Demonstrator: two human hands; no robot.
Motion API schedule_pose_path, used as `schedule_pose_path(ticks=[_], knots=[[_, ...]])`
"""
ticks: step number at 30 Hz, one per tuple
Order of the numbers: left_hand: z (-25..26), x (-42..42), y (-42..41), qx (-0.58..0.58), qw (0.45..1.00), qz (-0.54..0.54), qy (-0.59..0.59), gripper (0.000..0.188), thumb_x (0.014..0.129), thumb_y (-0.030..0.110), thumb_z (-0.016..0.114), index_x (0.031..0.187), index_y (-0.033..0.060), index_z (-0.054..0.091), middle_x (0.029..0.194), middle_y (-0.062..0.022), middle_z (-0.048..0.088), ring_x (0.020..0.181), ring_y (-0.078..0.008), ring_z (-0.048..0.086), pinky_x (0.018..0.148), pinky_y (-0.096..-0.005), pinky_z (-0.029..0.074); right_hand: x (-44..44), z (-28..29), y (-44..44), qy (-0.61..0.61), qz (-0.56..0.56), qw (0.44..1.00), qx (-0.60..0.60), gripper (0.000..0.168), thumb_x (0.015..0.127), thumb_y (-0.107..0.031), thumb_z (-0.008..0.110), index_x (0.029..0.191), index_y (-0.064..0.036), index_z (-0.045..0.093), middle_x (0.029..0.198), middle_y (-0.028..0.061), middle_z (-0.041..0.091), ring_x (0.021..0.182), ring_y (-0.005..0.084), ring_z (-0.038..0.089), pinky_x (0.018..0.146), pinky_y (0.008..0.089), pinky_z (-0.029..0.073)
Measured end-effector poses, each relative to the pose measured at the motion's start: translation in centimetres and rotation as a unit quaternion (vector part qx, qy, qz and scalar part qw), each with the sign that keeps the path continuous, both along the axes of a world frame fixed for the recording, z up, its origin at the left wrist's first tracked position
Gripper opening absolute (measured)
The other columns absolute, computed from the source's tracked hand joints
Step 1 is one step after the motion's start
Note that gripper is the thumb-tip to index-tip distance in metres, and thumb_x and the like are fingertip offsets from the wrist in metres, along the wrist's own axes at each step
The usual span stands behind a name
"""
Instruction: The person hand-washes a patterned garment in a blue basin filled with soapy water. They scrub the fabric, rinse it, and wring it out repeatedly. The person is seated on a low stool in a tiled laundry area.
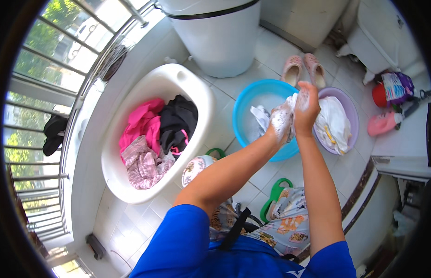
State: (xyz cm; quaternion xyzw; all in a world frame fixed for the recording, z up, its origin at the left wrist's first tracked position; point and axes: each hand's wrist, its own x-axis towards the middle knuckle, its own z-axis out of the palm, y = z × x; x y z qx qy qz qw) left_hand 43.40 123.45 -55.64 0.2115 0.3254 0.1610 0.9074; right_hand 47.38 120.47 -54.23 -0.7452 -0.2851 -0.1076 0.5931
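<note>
My left hand (282,119), thick with white suds, is pressed up against my right hand (307,107). Foam also streaks the right hand, whose fingers point away from me. Between the two hands there is foam and perhaps some wet cloth; I cannot tell how firmly either hand grips it. Both are above the right side of a blue plastic basin (239,121). Cloudy soapy water fills the basin's bottom, and a white and grey cloth (261,117) lies in it, partly hidden by my left hand.
Right of it stands a purple basin (354,118) holding white clothes (332,120). On the left, a white tub (205,100) holds pink, black and patterned clothes (142,128). Pink clogs (292,69) sit beyond the blue basin. A white cylindrical appliance (219,41) stands behind. My green slippers (271,201) flank the near side.
</note>
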Motion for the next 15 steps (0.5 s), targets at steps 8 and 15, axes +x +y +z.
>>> schedule_pose_path(ticks=[8, 15], knots=[[0.3, -1.1, 0.4, 0.004, 0.999, -0.034, -0.014, 0.034, 0.092, 0.038, 0.048, 0.095, 0.0068, 0.060, 0.090, -0.0034, 0.061, 0.077, -0.0140, 0.059, 0.066, -0.0291, 0.049, 1.0, -0.7, 0.0, -0.016, -0.039, 0.999, 0.001, 0.020, 0.081, 0.002, 0.050, 0.099, -0.004, 0.056, 0.089, 0.0093, 0.063, 0.083, 0.0202, 0.061, 0.076, 0.0309, 0.048], [-6.5, 0.8, 6.4, -0.146, 0.859, -0.117, -0.476, 0.026, 0.094, 0.034, 0.047, 0.096, 0.0111, 0.058, 0.084, -0.0041, 0.061, 0.076, -0.0149, 0.058, 0.066, -0.0254, 0.047, -6.1, 2.0, 1.9, -0.067, 0.110, 0.992, 0.009, 0.024, 0.079, 0.005, 0.052, 0.101, -0.004, 0.057, 0.091, 0.0108, 0.062, 0.087, 0.0211, 0.061, 0.081, 0.0290, 0.046]])
